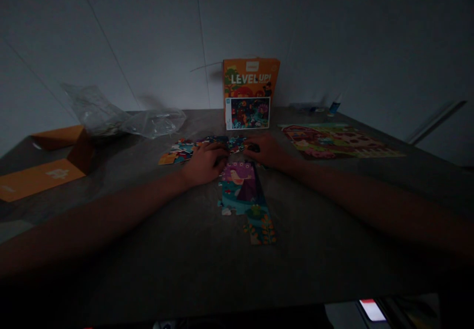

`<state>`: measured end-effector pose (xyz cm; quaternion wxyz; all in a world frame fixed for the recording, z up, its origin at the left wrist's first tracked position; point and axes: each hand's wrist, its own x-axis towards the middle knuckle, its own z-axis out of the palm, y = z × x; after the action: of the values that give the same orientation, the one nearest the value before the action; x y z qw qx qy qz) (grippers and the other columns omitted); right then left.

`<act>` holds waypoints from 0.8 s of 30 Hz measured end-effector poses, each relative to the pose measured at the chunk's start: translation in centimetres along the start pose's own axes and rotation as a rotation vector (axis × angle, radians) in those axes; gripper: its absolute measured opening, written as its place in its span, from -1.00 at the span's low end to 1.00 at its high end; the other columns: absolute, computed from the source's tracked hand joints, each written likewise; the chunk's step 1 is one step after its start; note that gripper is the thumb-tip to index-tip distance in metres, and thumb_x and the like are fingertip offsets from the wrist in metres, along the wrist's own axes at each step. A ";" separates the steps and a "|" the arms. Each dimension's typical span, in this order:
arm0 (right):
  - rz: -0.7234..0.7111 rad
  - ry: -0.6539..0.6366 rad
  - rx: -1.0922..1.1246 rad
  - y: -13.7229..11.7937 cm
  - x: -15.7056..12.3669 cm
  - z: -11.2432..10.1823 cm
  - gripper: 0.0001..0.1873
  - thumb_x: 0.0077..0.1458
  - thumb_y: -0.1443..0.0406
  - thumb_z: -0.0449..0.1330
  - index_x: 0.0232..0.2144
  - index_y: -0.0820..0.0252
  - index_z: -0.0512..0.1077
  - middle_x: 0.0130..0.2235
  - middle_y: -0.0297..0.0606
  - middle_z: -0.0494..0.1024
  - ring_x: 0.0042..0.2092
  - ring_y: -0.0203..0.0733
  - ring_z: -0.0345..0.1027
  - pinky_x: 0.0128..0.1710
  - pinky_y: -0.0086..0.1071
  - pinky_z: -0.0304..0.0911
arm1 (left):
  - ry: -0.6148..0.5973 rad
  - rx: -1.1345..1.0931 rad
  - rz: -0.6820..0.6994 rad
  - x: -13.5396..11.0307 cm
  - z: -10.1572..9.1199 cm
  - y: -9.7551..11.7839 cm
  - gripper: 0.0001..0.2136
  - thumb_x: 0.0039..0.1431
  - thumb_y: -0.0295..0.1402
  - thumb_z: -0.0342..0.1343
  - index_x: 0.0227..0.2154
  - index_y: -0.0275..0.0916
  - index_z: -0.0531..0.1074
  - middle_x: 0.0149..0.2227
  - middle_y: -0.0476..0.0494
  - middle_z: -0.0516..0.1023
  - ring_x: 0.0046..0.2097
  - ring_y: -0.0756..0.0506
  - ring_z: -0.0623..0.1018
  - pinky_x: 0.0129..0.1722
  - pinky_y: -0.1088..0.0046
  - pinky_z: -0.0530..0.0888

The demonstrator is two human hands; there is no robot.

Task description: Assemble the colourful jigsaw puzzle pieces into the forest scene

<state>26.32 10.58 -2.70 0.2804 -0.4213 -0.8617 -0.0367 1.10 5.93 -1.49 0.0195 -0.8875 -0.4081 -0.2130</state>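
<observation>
A partly joined strip of colourful puzzle (247, 198) lies in the middle of the dark table (333, 250). My left hand (205, 164) rests at its upper left edge, fingers curled down onto pieces. My right hand (267, 150) rests at its upper right, fingers bent over a dark piece (254, 147). Several loose puzzle pieces (192, 149) are spread just behind both hands. The light is dim and what the fingers grip is hard to make out.
An orange puzzle box (251, 92) stands upright at the back against the wall. A finished puzzle (338, 141) lies at the right. A crumpled clear plastic bag (122, 117) and an orange box lid (48, 164) sit at the left.
</observation>
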 end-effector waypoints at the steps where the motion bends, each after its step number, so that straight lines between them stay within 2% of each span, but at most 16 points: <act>1: 0.008 -0.016 0.008 0.0 0.1 0.0 -0.79 0.17 0.19 0.32 -0.16 0.12 0.59 -0.09 -0.18 0.68 -0.04 0.01 0.52 0.06 -0.11 0.31 | -0.001 -0.005 0.007 0.0 0.0 0.0 -0.70 0.27 -0.39 0.03 -0.02 -0.24 0.58 0.13 -0.26 0.56 0.15 -0.30 0.52 0.22 0.01 0.41; 7: -0.028 -0.012 -0.028 -0.3 0.2 -0.3 -0.87 0.15 0.23 0.32 -0.31 0.19 0.56 -0.21 -0.15 0.65 -0.09 0.02 0.50 0.03 -0.12 0.30 | 0.007 -0.004 0.003 0.0 0.0 0.0 -0.71 0.28 -0.39 0.04 -0.03 -0.21 0.59 0.11 -0.23 0.58 0.14 -0.28 0.53 0.23 0.02 0.40; 11: -0.026 0.002 -0.020 -0.4 0.1 -0.3 -0.91 0.16 0.27 0.31 -0.32 0.18 0.52 -0.21 -0.17 0.64 -0.09 -0.01 0.48 0.04 -0.15 0.28 | 0.000 0.010 -0.002 0.0 0.0 -0.1 -0.69 0.27 -0.38 0.04 -0.01 -0.21 0.58 0.14 -0.23 0.56 0.16 -0.29 0.51 0.23 0.01 0.40; 16: 0.033 -0.030 0.007 -0.5 0.2 -0.3 -0.89 0.16 0.25 0.29 -0.32 0.17 0.48 -0.23 -0.18 0.63 -0.14 -0.02 0.49 -0.03 -0.18 0.30 | -0.027 0.041 0.005 -0.1 -0.1 0.1 -0.69 0.31 -0.37 0.00 -0.02 -0.21 0.58 0.16 -0.20 0.54 0.18 -0.26 0.50 0.25 0.04 0.39; 24: 0.050 0.035 0.036 -0.7 0.0 -0.5 -0.83 0.07 0.25 0.33 -0.39 0.17 0.41 -0.30 -0.17 0.56 -0.19 -0.03 0.44 -0.13 -0.21 0.28 | -0.018 0.045 -0.008 -0.1 -0.2 0.3 -0.69 0.30 -0.36 0.00 -0.01 -0.21 0.58 0.15 -0.20 0.55 0.17 -0.30 0.51 0.22 -0.02 0.41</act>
<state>26.01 10.03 -2.18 0.3037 -0.4369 -0.8464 -0.0216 1.19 5.68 -1.32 0.0350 -0.8870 -0.4168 -0.1957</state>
